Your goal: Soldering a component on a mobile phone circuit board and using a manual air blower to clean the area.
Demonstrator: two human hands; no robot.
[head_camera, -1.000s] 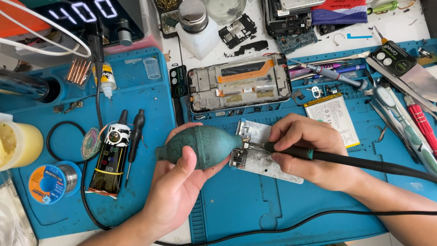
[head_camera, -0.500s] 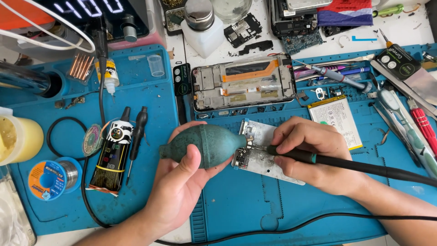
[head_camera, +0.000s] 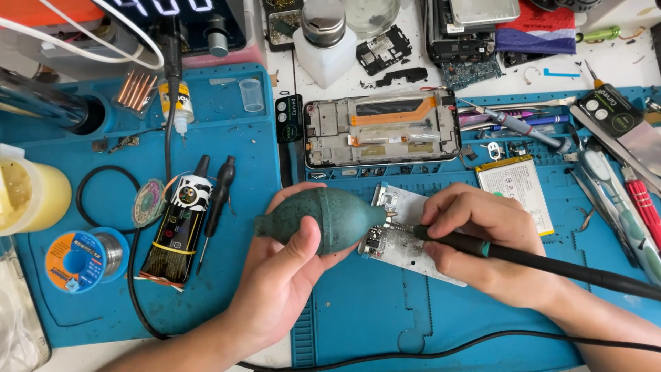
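White workbench under blue work mats (cluttered, evenly bright light).

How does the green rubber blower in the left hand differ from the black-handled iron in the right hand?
The blower is a fat, teal, pear-shaped bulb; the iron is a thin black rod with a green ring. The left hand cups the blower in its palm with the thumb on top; the right hand pinches the iron like a pen. The iron trails a cable; the blower has none. Both point at the small metal board.
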